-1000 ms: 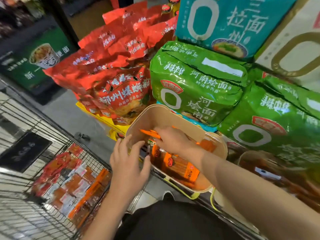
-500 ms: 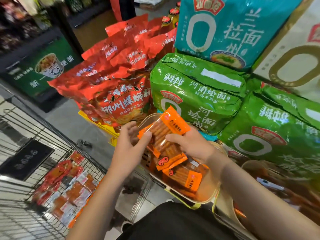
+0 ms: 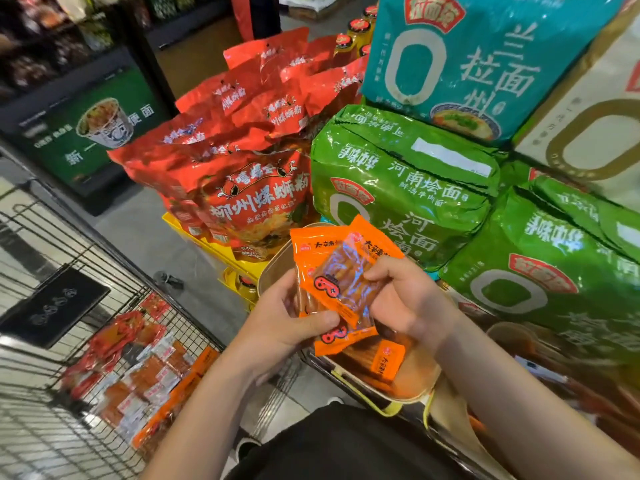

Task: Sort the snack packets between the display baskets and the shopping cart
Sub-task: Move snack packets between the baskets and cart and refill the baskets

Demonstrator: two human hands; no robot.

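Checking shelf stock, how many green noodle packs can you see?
3: one behind the hands, one lower right, one partly hidden at the right edge. More may be hidden.

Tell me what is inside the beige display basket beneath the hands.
The beige plastic display basket holds orange snack packets lying flat. Both hands, left hand and right hand, and the packets they hold cover its middle, so how many lie there cannot be told.

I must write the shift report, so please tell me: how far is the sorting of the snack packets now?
Done: a layer of packets already lies in the shopping cart. In hand: the left hand and right hand together hold a few orange packets above the display basket. Left: more orange packets lie in that basket, so the job looks partway.
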